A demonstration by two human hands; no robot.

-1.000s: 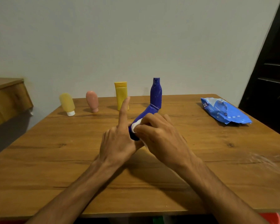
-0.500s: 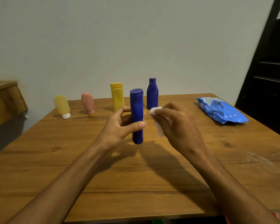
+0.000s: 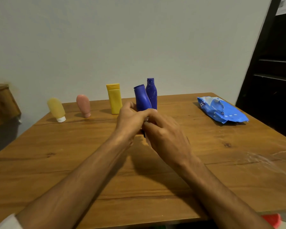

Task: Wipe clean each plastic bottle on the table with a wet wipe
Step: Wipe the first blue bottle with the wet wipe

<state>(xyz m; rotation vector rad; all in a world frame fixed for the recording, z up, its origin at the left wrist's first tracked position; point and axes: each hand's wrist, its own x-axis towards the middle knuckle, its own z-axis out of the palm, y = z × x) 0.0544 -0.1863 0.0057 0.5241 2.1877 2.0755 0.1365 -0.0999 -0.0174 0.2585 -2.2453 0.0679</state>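
We grip the tube upright above the table in our closed left hand; our curled right hand covers its lower half, contents unclear.

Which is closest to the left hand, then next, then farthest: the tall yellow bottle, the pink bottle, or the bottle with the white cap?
From the left hand:
1. Tall yellow bottle, just left of it.
2. Pink bottle, farther left.
3. Bottle with the white cap, far left.
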